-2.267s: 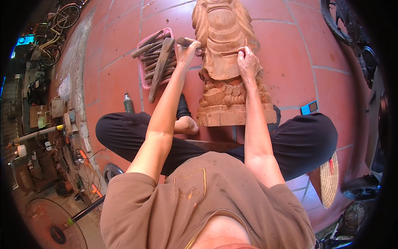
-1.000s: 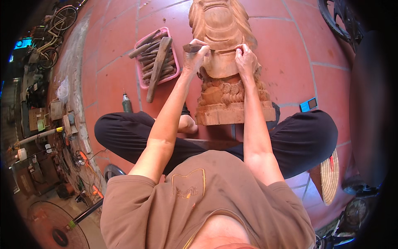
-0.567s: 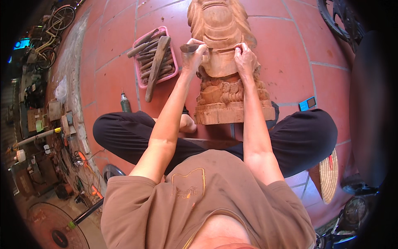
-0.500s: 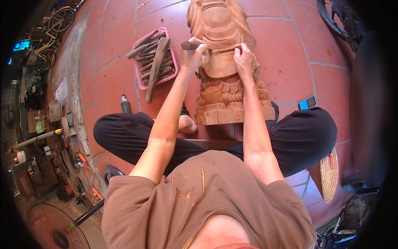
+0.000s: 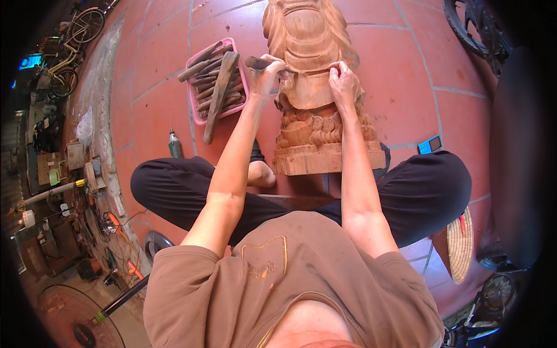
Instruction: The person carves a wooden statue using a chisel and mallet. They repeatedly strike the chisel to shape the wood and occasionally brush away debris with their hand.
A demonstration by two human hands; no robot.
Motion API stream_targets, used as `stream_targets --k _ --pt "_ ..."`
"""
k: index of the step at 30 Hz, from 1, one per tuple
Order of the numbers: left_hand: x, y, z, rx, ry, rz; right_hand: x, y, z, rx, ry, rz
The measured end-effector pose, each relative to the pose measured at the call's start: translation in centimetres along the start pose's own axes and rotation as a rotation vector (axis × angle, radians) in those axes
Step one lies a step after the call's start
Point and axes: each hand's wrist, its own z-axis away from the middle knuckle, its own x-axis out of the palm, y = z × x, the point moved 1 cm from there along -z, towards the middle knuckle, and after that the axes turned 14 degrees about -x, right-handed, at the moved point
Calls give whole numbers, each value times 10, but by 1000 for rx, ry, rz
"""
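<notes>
A carved wooden statue [image 5: 307, 93] lies on the floor in front of me, its tiered base toward my crossed legs. My left hand [image 5: 266, 78] is closed round a carving chisel [image 5: 256, 62]; its dark handle sticks out to the left and its thin blade points right, to the statue's left edge. Resting on the statue's lower robe, my right hand [image 5: 342, 81] has its fingers curled together. Whatever they pinch, if anything, is hidden. Left of my left hand stands a pink basket [image 5: 195, 110] full of wooden-handled tools, with a long wooden club [image 5: 220, 95] lying across it.
A dark green bottle-shaped tool [image 5: 175, 145] stands near my left knee. A blue phone [image 5: 430, 145] lies by my right knee, and a woven hat [image 5: 461, 249] behind it. A fan [image 5: 81, 325], cluttered tools and bicycles [image 5: 72, 46] line the left side; a wheel [image 5: 464, 29] is at upper right.
My left hand has turned and shifted slightly left, so the chisel's handle now points further left. My right hand stays almost in place on the statue.
</notes>
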Motion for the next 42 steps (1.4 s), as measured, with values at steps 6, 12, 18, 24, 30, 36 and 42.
stream_targets --k 6,12,18,24,30,36,42 --pt "-8 -22 -17 19 44 359 1 0 -1 0 -12 -24" --pt "-7 -24 -13 -173 78 172 -1 2 -2 -6 0 -33" --pt "-3 -15 -9 -177 37 195 0 -2 0 10 -7 -51" --pt "1 -8 13 -91 -288 397 3 7 0 -1 10 -72" --pt "-1 29 38 53 -748 529 0 4 0 18 -32 -89" --pt "7 57 53 144 -942 531 -1 1 0 20 -26 -67" --pt "7 58 58 147 -947 536 2 7 0 -6 -10 -84"
